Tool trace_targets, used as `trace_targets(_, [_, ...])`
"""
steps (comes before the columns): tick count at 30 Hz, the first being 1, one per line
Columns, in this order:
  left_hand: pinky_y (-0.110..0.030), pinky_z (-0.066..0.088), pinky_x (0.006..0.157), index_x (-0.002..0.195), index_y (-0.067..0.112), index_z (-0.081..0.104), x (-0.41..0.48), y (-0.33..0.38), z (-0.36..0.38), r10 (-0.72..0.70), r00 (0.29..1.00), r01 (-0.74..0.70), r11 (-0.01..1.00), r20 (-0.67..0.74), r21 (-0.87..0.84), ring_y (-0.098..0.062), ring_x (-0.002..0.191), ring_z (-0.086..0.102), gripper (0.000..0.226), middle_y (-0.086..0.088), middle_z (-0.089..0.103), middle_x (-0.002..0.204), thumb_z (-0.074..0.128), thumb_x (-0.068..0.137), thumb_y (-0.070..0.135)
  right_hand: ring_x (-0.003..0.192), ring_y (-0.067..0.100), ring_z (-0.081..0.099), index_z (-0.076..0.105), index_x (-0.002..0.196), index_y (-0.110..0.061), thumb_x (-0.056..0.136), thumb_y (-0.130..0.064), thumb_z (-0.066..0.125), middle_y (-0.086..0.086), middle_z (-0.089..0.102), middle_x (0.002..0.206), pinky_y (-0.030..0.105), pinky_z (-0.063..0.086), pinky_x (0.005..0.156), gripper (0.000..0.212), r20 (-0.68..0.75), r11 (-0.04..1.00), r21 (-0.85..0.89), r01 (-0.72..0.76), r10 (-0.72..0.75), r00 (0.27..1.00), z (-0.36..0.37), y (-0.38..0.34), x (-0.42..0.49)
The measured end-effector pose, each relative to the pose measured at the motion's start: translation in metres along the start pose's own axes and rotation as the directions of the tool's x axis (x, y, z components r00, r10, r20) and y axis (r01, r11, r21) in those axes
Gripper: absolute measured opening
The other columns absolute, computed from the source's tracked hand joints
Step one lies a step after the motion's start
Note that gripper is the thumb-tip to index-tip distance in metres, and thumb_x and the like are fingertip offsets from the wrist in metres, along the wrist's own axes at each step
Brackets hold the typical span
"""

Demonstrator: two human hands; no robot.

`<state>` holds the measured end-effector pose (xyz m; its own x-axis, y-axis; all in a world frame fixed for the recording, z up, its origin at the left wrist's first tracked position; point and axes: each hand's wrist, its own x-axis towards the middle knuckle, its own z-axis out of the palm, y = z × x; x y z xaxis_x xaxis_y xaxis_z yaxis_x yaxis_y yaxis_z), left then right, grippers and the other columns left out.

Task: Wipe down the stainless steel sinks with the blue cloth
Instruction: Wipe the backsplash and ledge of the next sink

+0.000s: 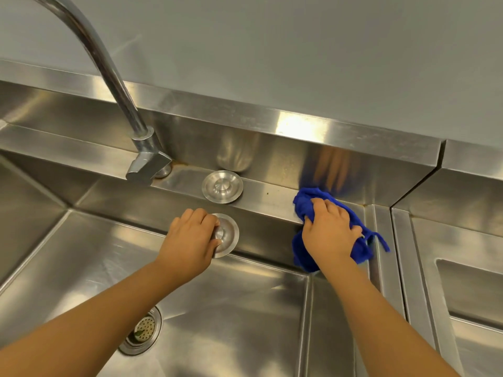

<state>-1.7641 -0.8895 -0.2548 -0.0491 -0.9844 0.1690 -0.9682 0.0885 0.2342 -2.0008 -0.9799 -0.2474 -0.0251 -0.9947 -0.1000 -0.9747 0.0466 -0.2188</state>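
Observation:
A crumpled blue cloth point(304, 202) lies over the back right corner of the stainless steel sink point(245, 300), on the ledge and hanging into the basin. My right hand point(330, 232) grips the cloth and presses it onto the ledge edge. My left hand point(190, 238) holds a round steel drain stopper point(228, 235) by its knob, above the basin near the back wall. A second steel stopper point(222, 186) sits on the back ledge just behind it.
A curved chrome faucet point(109, 77) rises from the back ledge at left. The drain strainer point(143, 331) lies in the basin floor at lower left. Another steel basin point(473, 292) adjoins on the right. A grey wall point(299, 50) stands behind.

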Motion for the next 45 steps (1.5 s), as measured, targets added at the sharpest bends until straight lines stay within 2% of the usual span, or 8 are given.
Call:
trace_targets(7, [-0.042, 0.049, 0.064, 0.093, 0.008, 0.066, -0.009, -0.023, -0.009, -0.061, 0.998, 0.06, 0.997, 0.025, 0.044, -0.033, 0.075, 0.058, 0.035, -0.011, 0.062, 0.086, 0.085, 0.064, 0.009, 0.136, 0.024, 0.029, 0.041, 0.13, -0.027, 0.097, -0.03, 0.046, -0.002, 0.036, 0.148, 0.056, 0.028, 0.102, 0.033, 0.069, 0.98, -0.008, 0.2, -0.199, 0.978, 0.014, -0.058, -0.013])
trace_targets(10, [-0.041, 0.047, 0.065, 0.094, 0.009, 0.066, -0.009, -0.027, -0.011, -0.064, 0.997, 0.062, 0.996, 0.037, 0.058, -0.033, 0.078, 0.057, 0.03, -0.01, 0.061, 0.088, 0.081, 0.068, 0.011, 0.136, 0.021, 0.031, 0.043, 0.129, -0.029, 0.097, -0.027, 0.045, -0.004, 0.039, 0.146, 0.052, 0.028, 0.104, 0.032, 0.084, 0.967, 0.022, 0.253, -0.254, 0.963, 0.014, -0.052, -0.01])
trace_targets(16, [-0.039, 0.042, 0.082, 0.111, 0.01, 0.062, -0.009, -0.034, -0.01, -0.132, 0.99, 0.132, 0.991, 0.039, 0.027, -0.028, 0.097, 0.051, 0.028, -0.009, 0.058, 0.107, 0.067, 0.085, 0.017, 0.134, 0.021, 0.035, 0.039, 0.137, -0.028, 0.098, -0.028, 0.046, -0.004, 0.041, 0.146, 0.049, 0.032, 0.105, 0.039, 0.07, 0.995, 0.012, 0.102, -0.103, 0.992, 0.003, -0.023, -0.011])
trace_targets(21, [-0.037, 0.04, 0.081, 0.111, 0.012, 0.062, -0.018, -0.043, -0.013, -0.144, 0.988, 0.145, 0.989, 0.052, -0.002, -0.027, 0.097, 0.051, 0.027, -0.008, 0.059, 0.108, 0.065, 0.086, 0.019, 0.135, 0.023, 0.035, 0.041, 0.137, -0.027, 0.098, -0.027, 0.048, -0.003, 0.042, 0.145, 0.053, 0.032, 0.103, 0.04, 0.061, 0.999, 0.011, 0.046, -0.046, 0.997, 0.0, -0.033, -0.015])
trace_targets(24, [-0.035, 0.038, 0.083, 0.114, 0.013, 0.06, -0.022, -0.06, -0.02, -0.159, 0.986, 0.158, 0.987, 0.054, 0.025, -0.026, 0.1, 0.05, 0.028, -0.006, 0.057, 0.111, 0.063, 0.088, 0.021, 0.134, 0.024, 0.036, 0.041, 0.137, -0.026, 0.098, -0.028, 0.046, -0.001, 0.044, 0.144, 0.056, 0.033, 0.103, 0.039, 0.075, 1.0, -0.003, 0.031, -0.031, 0.997, 0.002, -0.042, -0.016])
trace_targets(28, [-0.04, 0.041, 0.077, 0.106, 0.01, 0.064, -0.026, -0.089, -0.034, -0.198, 0.979, 0.195, 0.979, 0.05, 0.055, -0.032, 0.095, 0.054, 0.025, -0.009, 0.059, 0.103, 0.068, 0.082, 0.015, 0.135, 0.024, 0.033, 0.037, 0.14, -0.027, 0.099, -0.03, 0.044, -0.003, 0.041, 0.144, 0.058, 0.032, 0.103, 0.041, 0.073, 1.0, -0.018, 0.018, -0.017, 0.997, 0.008, -0.064, -0.022])
trace_targets(35, [-0.031, 0.03, 0.082, 0.118, 0.017, 0.053, -0.018, -0.135, -0.063, -0.276, 0.957, 0.247, 0.938, 0.092, 0.244, -0.024, 0.109, 0.045, 0.026, -0.002, 0.051, 0.118, 0.051, 0.093, 0.026, 0.133, 0.025, 0.036, 0.04, 0.137, -0.026, 0.099, -0.03, 0.044, -0.002, 0.044, 0.143, 0.057, 0.034, 0.103, 0.039, 0.062, 0.999, -0.022, 0.024, -0.022, 0.998, 0.012, -0.077, -0.022])
trace_targets(45, [-0.037, 0.033, 0.088, 0.12, 0.006, 0.052, 0.035, -0.174, -0.08, -0.475, 0.88, 0.455, 0.838, -0.011, 0.301, -0.033, 0.112, 0.043, 0.032, -0.014, 0.05, 0.121, 0.054, 0.091, 0.017, 0.138, 0.024, 0.032, 0.039, 0.138, -0.027, 0.098, -0.03, 0.044, -0.001, 0.038, 0.149, 0.058, 0.035, 0.102, 0.04, 0.055, 0.998, -0.063, 0.014, -0.01, 0.998, 0.018, -0.078, -0.023])
